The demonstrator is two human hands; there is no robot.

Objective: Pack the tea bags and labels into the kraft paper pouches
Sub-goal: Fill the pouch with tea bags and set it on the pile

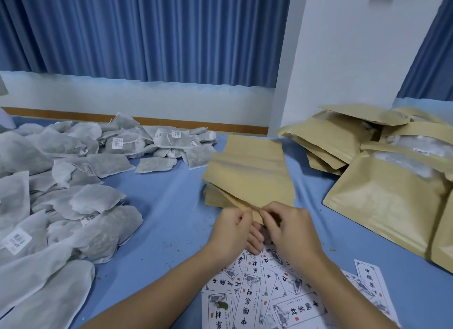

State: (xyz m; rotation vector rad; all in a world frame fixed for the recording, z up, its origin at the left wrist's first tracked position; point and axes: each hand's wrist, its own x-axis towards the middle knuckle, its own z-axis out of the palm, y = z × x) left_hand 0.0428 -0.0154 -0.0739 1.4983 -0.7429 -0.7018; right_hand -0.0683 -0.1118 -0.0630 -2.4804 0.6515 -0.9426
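Noting tea bags point(61, 181) heaped at left, cut by frame edge; tag print illegible. Left hand point(232, 228) and right hand point(294, 228), centre, both pinching near mouth edge of one kraft pouch point(247, 172) lying over flat stack point(215, 198) of more; fingertips partly hidden by paper. Labels point(299, 311) half covered by forearms, cropped at bottom. Filled pouches point(372, 201) piled right, cropped. Blue-covered desk point(166, 206), flecked with leaf crumbs; pleated blue curtain point(147, 34), white pillar point(343, 59) behind. Bags gauzy, limp, whitish; pouches matte tan, creased; labels white, rectangular, black print.
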